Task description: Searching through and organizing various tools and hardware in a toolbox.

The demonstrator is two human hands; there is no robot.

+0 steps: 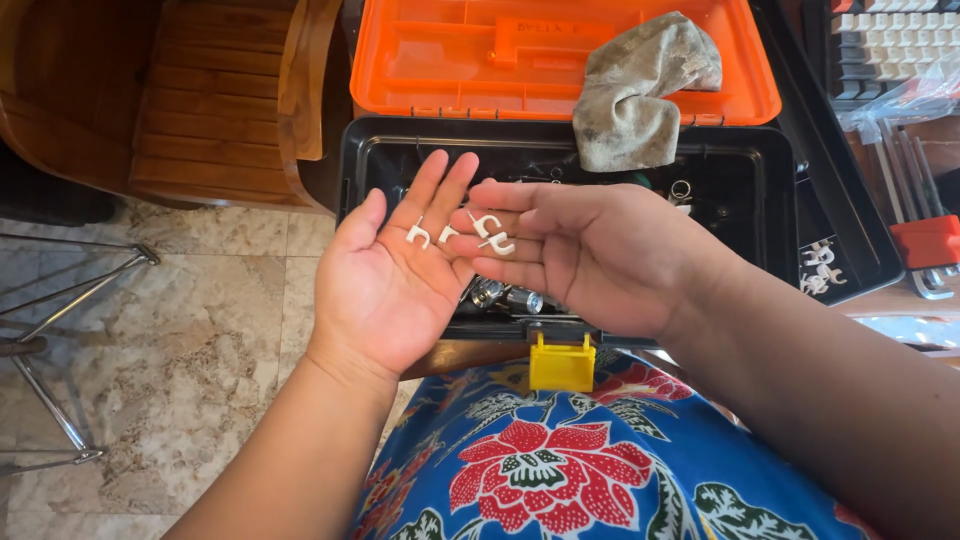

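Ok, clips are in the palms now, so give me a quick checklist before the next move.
1. White cable clips resting on the fingers, none slipping off: ok.
2. Left hand open, palm up: ok.
3. Right hand open, fingertips overlapping the left: ok.
4. Black toolbox tray under the hands to catch a drop: ok.
5. Orange lid fully open, grey rag lying on it: ok.
6. Nails seated in every clip: cannot tell.
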